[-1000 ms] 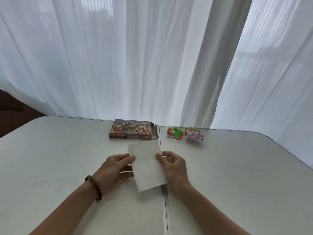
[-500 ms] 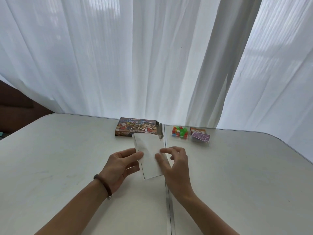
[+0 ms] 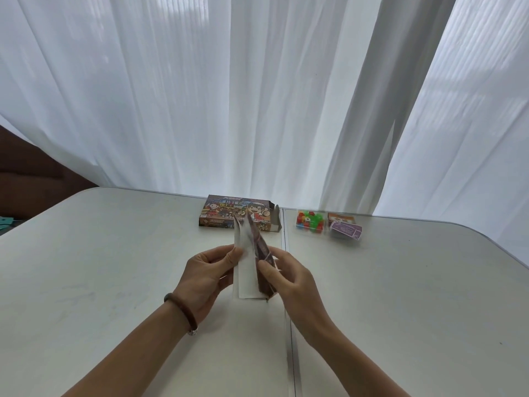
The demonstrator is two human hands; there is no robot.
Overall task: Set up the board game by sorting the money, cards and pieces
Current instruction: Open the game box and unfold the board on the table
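1. Two hands are raised over the middle of the worktop (image 3: 114, 282), both on one folded paper sheet (image 3: 245, 277). The sheet is held off the surface, roughly on edge, with its long axis pointing away from the person.
2. Look of the sheet: the outer face is plain white and unprinted. The inner face is dark, a brown-purple print too blurred to read. The fold is parted into a narrow V, white panel to the left and dark panel to the right. The far corners spread apart in front of the game box (image 3: 226, 214).
3. Grip, left hand (image 3: 209, 272): thumb and fingertips pinch the white panel at its left edge, about midway along. A dark beaded bracelet (image 3: 181, 309) sits on that wrist.
4. Grip, right hand (image 3: 290, 279): thumb and curled fingers pinch the dark panel, with the fingers going behind it.
5. The game box lies flat near the worktop's far edge, with cartoon figures on its lid and its right-end flap (image 3: 276, 222) standing open. The sheet's far tip overlaps the box in view.
6. Right of the box, past the worktop seam (image 3: 289, 325), is a clear pack of coloured pieces (image 3: 310, 222) in red, green and orange. Just beside it lies an orange card pack (image 3: 340, 217), with a purple card pack (image 3: 345, 232) in front of it, edges meeting.
7. Backdrop: white sheer curtains (image 3: 200, 96) hang along the far side. Dark brown furniture (image 3: 34, 173) shows at the left below the curtain hem.
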